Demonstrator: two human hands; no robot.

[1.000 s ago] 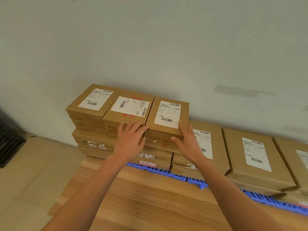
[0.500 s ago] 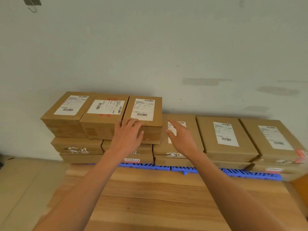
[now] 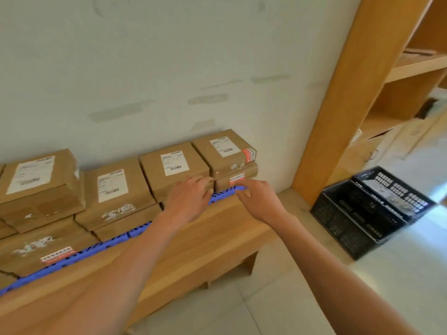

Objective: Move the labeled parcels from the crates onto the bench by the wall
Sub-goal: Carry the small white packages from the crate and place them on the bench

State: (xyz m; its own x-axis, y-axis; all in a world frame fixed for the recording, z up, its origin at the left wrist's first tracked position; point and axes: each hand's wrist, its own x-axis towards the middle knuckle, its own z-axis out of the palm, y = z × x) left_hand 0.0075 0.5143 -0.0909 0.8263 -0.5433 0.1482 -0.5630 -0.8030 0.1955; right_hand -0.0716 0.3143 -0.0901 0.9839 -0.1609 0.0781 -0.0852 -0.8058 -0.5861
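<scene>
Several brown cardboard parcels with white labels stand stacked along the wall on a blue mat that lies on the wooden bench. My left hand hovers in front of the second parcel from the right, fingers loosely bent, holding nothing. My right hand hangs open just off the bench's right end, in front of the rightmost parcel stack. Two black plastic crates sit on the floor at the right; no parcels show inside them.
A tall wooden shelf unit rises at the right, right behind the crates. Pale floor tiles lie in front of the bench. The plain wall backs the parcels.
The view has swung to the right, bringing the bench's right end, the crates and the shelf into sight. Both hands have left the stacked left parcels and moved right, empty.
</scene>
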